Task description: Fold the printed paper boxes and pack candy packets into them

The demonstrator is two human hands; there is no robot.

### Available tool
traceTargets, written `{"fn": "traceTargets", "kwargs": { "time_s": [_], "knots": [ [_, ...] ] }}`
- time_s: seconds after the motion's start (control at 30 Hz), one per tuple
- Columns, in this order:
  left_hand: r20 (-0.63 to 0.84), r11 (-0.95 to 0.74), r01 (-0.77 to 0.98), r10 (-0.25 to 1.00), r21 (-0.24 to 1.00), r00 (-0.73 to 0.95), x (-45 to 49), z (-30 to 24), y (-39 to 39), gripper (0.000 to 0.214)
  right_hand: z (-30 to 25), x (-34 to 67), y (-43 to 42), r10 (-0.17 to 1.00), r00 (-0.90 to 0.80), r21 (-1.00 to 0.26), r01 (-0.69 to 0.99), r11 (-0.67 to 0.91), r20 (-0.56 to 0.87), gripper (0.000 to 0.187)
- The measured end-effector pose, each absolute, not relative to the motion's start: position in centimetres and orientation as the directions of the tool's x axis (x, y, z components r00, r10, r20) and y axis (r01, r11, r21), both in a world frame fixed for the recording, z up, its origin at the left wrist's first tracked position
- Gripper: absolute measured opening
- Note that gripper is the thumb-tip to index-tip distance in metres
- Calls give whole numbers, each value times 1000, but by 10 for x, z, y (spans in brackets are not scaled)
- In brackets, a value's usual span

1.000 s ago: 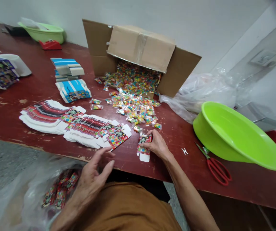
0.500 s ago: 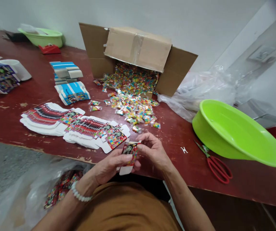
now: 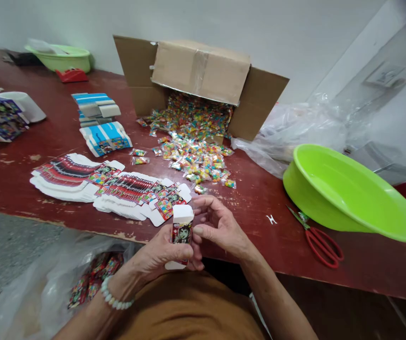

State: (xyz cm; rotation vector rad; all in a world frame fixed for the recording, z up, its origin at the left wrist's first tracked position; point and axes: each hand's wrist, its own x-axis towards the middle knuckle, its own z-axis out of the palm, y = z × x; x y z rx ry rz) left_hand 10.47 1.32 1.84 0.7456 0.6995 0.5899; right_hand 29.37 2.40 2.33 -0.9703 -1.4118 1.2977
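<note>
**Left hand**: closed in a narrow curl around the lower part of the small carton, with the fingers wrapped across its face and a bead bracelet on the wrist.

**Right hand**: half-curled and narrow, just at the carton's right side at 3 o'clock; whether its thumb touches the carton cannot be told.

**Small carton**: a folded paper box printed with a cartoon face, held between the hands above the desk edge, its white end flap uppermost and a second flap jutting out below.

**Long axis:** nearly upright, its top leaning slightly toward 1 o'clock; the left hand is the nearer, being in contact.

**Flat blanks:** red-printed carton blanks lie stacked on the desk at 10 o'clock, close to the hands; blue-printed blanks lie farther off at 11 o'clock.

**Cardboard box**: on its side at 12 o'clock, spilling wrapped candies across the desk.

**Right of the hands:** a lime-green basin and red-handled scissors at 3 o'clock.

**Below the desk:** a clear plastic bag holding printed cartons at 8 o'clock.
</note>
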Motion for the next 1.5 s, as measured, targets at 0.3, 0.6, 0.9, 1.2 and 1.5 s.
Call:
{"fn": "traceTargets", "kwargs": {
  "time_s": [0.3,0.6,0.9,1.2,1.5],
  "knots": [
    [-271,383,-195,859,903,433,111,14,10,42,23,276,20,981,-191,-988,-154,-18,12,39],
    [0,10,-150,998,989,63,108,12,-1,61,17,268,20,999,52,-979,-203,25,14,27],
    [30,-32,42,999,999,45,96,15,11,17,10,271,28,984,-129,-957,-248,-151,-121,29],
    [-57,63,-144,997,987,46,96,16,17,30,8,269,34,963,-237,-912,-352,-209,-129,27],
    [-427,519,-332,848,787,314,99,19,5,67,7,263,30,958,-188,-976,0,220,216,14]
  ]
}}
